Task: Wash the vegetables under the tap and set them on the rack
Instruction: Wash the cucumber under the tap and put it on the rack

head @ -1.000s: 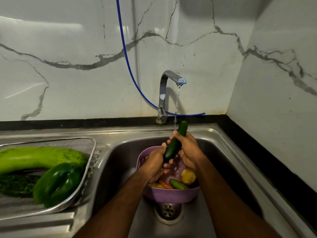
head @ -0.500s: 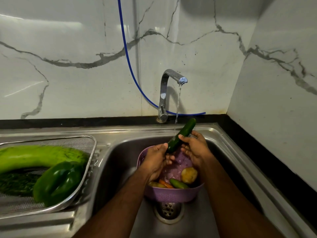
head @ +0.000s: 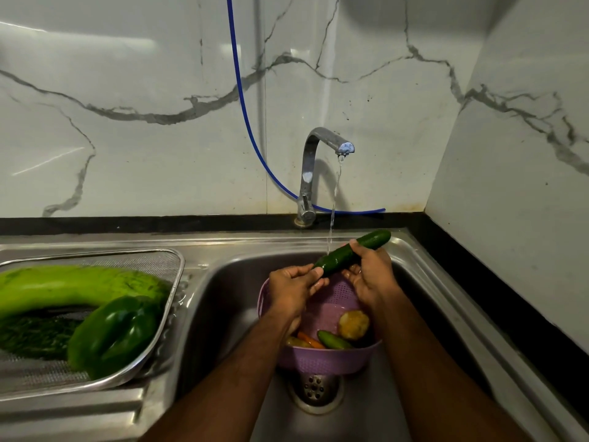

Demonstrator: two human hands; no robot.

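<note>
A perforated lilac plastic colander [head: 322, 362] in the steel sink basin [head: 223, 301] holds a potato [head: 353, 324], a small cucumber [head: 333, 340] and a carrot [head: 310, 340], while the steel mesh rack [head: 173, 282] on the drainboard carries a pale green gourd [head: 63, 287], a green bell pepper [head: 111, 333] and a dark bumpy gourd [head: 28, 334]. Above the colander, the long dark green cucumber [head: 353, 252] slants up to the right under the chrome tap [head: 314, 167] stream, right hand [head: 371, 275] wrapped around its middle, left hand [head: 291, 290] pinching its lower tip. The rack's near corner is bare mesh.

Dim light around my sink [head: 424, 282]; a bright glare streak crosses the marble wall [head: 95, 154] toward ten o'clock. The tap [head: 314, 173] casts a soft shadow. Edges bow from wide-angle distortion; focus is soft.
</note>
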